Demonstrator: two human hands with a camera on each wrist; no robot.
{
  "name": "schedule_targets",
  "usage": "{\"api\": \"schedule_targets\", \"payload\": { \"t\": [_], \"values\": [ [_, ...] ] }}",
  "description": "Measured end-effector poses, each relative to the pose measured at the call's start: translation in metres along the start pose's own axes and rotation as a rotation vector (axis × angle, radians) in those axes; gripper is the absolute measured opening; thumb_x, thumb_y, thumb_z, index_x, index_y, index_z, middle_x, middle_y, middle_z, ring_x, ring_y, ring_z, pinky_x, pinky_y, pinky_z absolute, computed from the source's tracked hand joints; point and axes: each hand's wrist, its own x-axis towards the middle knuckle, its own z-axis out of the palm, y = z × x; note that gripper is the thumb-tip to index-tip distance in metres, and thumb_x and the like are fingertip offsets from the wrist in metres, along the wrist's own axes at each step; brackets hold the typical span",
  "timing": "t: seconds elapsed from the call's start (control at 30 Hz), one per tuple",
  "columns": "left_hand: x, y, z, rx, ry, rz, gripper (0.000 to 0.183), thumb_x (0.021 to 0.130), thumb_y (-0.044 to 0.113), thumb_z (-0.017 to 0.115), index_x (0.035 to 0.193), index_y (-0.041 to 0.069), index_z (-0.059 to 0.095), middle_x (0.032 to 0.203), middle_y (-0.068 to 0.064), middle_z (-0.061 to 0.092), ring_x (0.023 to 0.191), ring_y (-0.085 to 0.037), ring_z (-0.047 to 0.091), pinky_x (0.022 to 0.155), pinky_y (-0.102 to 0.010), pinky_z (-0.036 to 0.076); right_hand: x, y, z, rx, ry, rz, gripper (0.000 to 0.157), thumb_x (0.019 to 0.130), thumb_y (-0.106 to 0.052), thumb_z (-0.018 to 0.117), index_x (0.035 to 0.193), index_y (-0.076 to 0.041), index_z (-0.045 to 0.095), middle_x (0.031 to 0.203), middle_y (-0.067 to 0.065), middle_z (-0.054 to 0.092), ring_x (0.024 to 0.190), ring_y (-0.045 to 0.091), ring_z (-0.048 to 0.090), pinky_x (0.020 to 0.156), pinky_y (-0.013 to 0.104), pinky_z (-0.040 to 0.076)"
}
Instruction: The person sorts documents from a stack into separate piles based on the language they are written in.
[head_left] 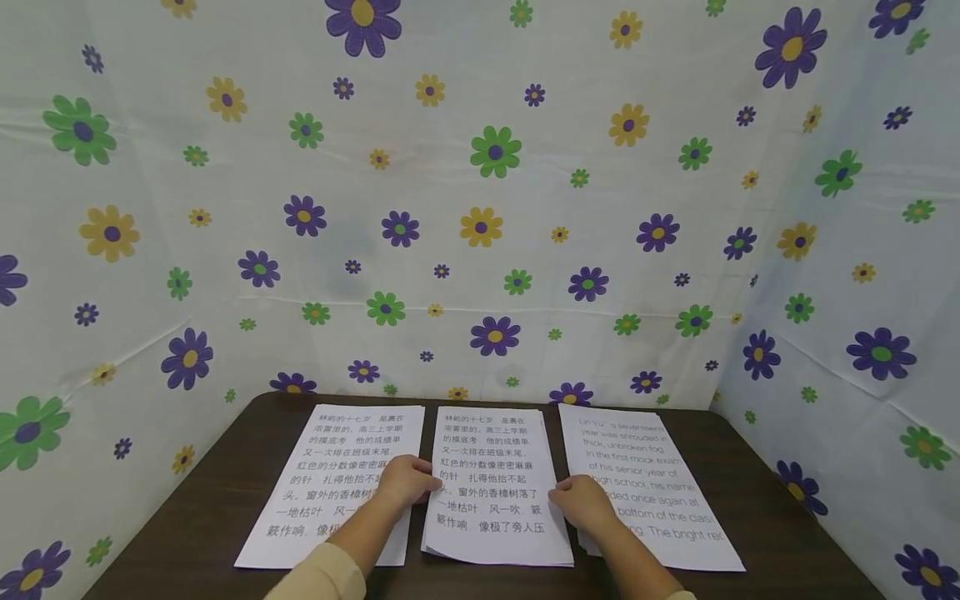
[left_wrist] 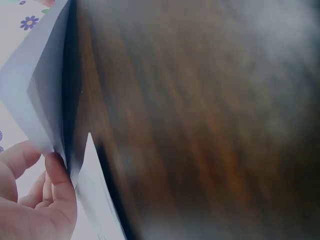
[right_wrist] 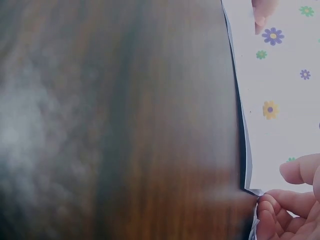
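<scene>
The middle stack of printed paper (head_left: pixel 491 500) bears large Chinese text and stands between my two hands. Its lower edge bows, with sheets slightly fanned. My left hand (head_left: pixel 408 483) holds its left edge; in the left wrist view, the thumb and fingers (left_wrist: pixel 60 175) pinch lifted, bent sheets (left_wrist: pixel 47 95). On the opposite edge, my right hand (head_left: pixel 588 504) grips the paper, its forearm lying across the right stack. The right wrist view has the curled fingers (right_wrist: pixel 285 215) at a corner of the sheets (right_wrist: pixel 257 170), the thumb above.
To the left lies another Chinese-text stack (head_left: pixel 300 500), partly covered by my left forearm. An English-text stack (head_left: pixel 675 500) lies to the right. All sit on a dark wooden table (head_left: pixel 202 500), enclosed by a flower-print cloth (head_left: pixel 540 358) at the back and sides.
</scene>
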Motion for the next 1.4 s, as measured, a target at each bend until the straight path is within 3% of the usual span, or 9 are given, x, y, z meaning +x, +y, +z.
{"api": "schedule_targets", "payload": {
  "t": [0.23,0.47,0.83,1.1,1.4],
  "values": [
    [0.000,-0.001,0.001,0.020,0.051,-0.026,0.029,0.065,0.008,0.068,0.091,-0.001,0.061,0.078,-0.009,0.059,0.058,-0.012,0.057,0.052,-0.022,0.049,0.003,0.003,0.004,0.006,-0.021,0.026,0.032,0.075,-0.027,0.057,0.095,-0.002,0.062,0.087,0.009,0.061,0.076,0.019,0.057,0.062,0.033,0.047],
    [-0.001,-0.005,-0.001,0.009,0.067,0.002,0.013,0.069,0.011,0.064,0.077,0.001,0.064,0.065,-0.006,0.060,0.052,-0.011,0.055,0.047,-0.021,0.046,0.003,0.002,0.004,0.017,-0.024,0.042,0.032,0.075,-0.026,0.057,0.095,-0.003,0.062,0.088,0.010,0.061,0.077,0.021,0.057,0.063,0.034,0.047],
    [-0.001,-0.012,-0.007,-0.190,-0.019,-0.029,0.022,0.074,0.015,0.060,0.091,0.000,0.061,0.076,-0.007,0.060,0.063,-0.012,0.057,0.058,-0.024,0.051,0.002,0.004,0.002,0.049,0.009,0.007,0.031,0.076,-0.024,0.055,0.095,-0.001,0.062,0.090,0.013,0.061,0.075,0.020,0.055,0.059,0.031,0.045],
    [-0.003,-0.007,-0.013,-0.313,-0.089,-0.035,0.032,0.074,0.019,0.062,0.099,-0.001,0.059,0.082,-0.007,0.062,0.069,-0.012,0.059,0.064,-0.025,0.051,0.003,0.006,0.001,0.086,0.000,0.021,0.031,0.076,-0.024,0.054,0.095,-0.001,0.062,0.090,0.012,0.061,0.073,0.018,0.054,0.057,0.028,0.043],
    [-0.001,-0.007,-0.016,-0.358,-0.116,-0.033,0.038,0.074,0.023,0.063,0.103,-0.001,0.056,0.085,-0.008,0.061,0.072,-0.013,0.059,0.067,-0.025,0.051,0.005,0.004,-0.001,0.112,0.008,0.029,0.032,0.075,-0.024,0.056,0.096,-0.001,0.062,0.088,0.010,0.062,0.073,0.017,0.055,0.056,0.027,0.044]
  ]
}}
